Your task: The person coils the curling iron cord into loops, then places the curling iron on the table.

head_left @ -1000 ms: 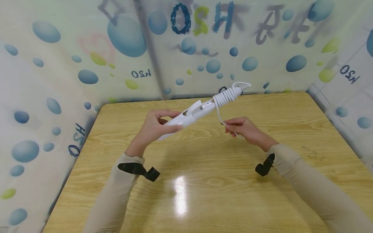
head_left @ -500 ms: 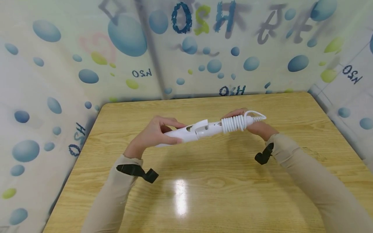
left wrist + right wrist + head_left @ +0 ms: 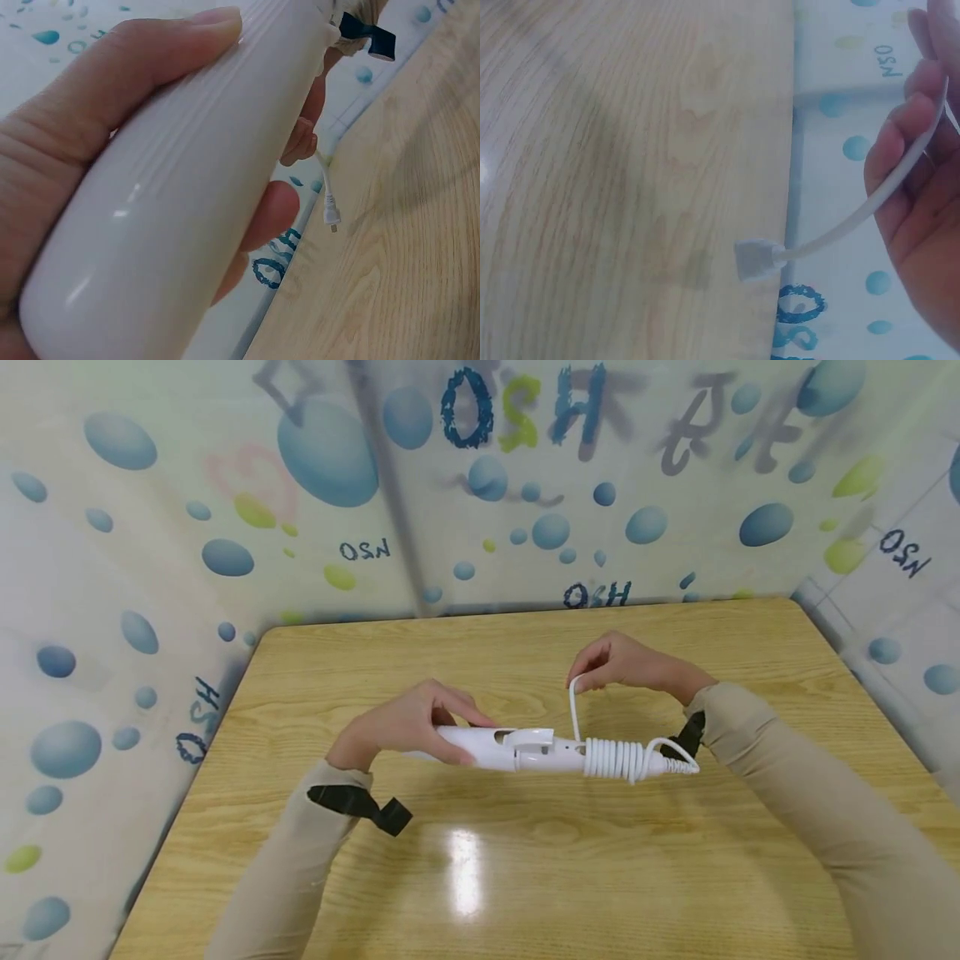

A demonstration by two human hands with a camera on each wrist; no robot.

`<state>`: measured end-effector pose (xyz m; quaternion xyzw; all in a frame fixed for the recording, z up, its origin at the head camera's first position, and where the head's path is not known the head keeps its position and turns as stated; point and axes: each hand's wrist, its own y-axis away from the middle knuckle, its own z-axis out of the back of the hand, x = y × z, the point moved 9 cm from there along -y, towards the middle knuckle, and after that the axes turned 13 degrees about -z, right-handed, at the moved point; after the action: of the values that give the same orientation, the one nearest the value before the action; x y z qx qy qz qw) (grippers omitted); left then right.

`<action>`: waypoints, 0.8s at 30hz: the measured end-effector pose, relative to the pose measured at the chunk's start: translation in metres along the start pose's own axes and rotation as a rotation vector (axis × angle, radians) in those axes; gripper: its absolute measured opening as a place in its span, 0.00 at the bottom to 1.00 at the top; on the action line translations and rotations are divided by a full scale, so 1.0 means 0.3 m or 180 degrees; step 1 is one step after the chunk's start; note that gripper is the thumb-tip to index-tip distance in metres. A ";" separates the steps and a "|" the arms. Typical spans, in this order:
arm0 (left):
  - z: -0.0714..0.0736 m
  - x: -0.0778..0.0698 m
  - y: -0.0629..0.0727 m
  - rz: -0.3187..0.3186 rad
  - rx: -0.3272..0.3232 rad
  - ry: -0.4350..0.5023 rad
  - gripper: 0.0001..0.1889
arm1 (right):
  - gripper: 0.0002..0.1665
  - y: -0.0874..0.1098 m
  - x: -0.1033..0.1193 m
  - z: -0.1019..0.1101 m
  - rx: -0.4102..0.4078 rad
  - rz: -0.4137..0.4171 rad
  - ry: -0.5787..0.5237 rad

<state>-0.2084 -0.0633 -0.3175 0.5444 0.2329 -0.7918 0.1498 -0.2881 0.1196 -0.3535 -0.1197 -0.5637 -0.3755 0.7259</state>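
Note:
A white hair curling iron (image 3: pixel 551 761) lies level in the head view, above the table, its lever on the upper side. My left hand (image 3: pixel 408 718) grips its smooth rounded end, thumb on one side and fingers round the other. White cord (image 3: pixel 611 759) is coiled tightly around the opposite end, near a ribbed sleeve. Beyond the iron, my right hand (image 3: pixel 628 663) pinches the cord's free length, pulled up from the coil's inner end. Past those fingers a short tail ends in a white plug (image 3: pixel 756 259), dangling in the right wrist view.
The wooden table (image 3: pixel 525 877) stretches under both hands, with a bright light reflection near its front. A sheet printed with blue drops (image 3: pixel 551 531) hangs behind the table and along its sides. Dark straps (image 3: pixel 352 800) circle both wrists.
The iron has come down toward me and swung from slanted to level. My right hand passed behind it with the cord, from the near side to the far side.

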 end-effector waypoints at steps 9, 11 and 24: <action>-0.027 0.050 -0.002 0.0185 0.0188 -0.0257 0.19 | 0.07 0.023 0.050 -0.011 0.0029 -0.0010 0.0276; -0.022 0.064 -0.004 0.0228 0.0174 -0.0392 0.19 | 0.07 0.030 0.054 -0.007 -0.0012 -0.0039 0.0292; 0.083 0.162 0.009 0.0776 -0.0520 -0.1436 0.20 | 0.07 0.065 0.082 -0.006 -0.0452 -0.0232 0.0508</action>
<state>-0.2444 -0.0781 -0.3558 0.3642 0.1895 -0.8478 0.3356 -0.2715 0.1219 -0.3270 -0.1200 -0.4800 -0.4489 0.7441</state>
